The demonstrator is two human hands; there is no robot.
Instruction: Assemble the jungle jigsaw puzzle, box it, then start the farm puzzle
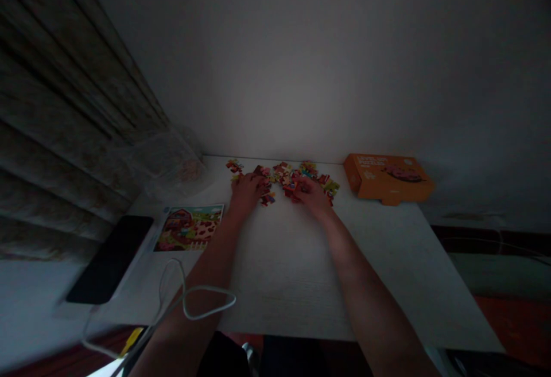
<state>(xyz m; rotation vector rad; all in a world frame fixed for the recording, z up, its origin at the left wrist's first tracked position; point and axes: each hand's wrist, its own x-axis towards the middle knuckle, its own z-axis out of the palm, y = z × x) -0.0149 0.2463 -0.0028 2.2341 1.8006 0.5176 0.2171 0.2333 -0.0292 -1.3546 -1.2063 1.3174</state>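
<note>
Matt white desk point(284, 273) with faint wood grain; matt cardboard box point(387, 179) far right; glossy black phone point(112, 259) left.

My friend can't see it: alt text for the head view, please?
The left hand and right hand rest on a heap of colourful puzzle pieces at the far side of a white table. A farm picture and dark phone lie to the left, an orange box to the right.

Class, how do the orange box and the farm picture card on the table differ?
The orange box is a raised block; the farm picture card lies flat. The box is mostly orange; the card shows a many-coloured scene. The box sits right of the jigsaw pieces, the card nearer, to their left. Both rest on the white table.
</note>
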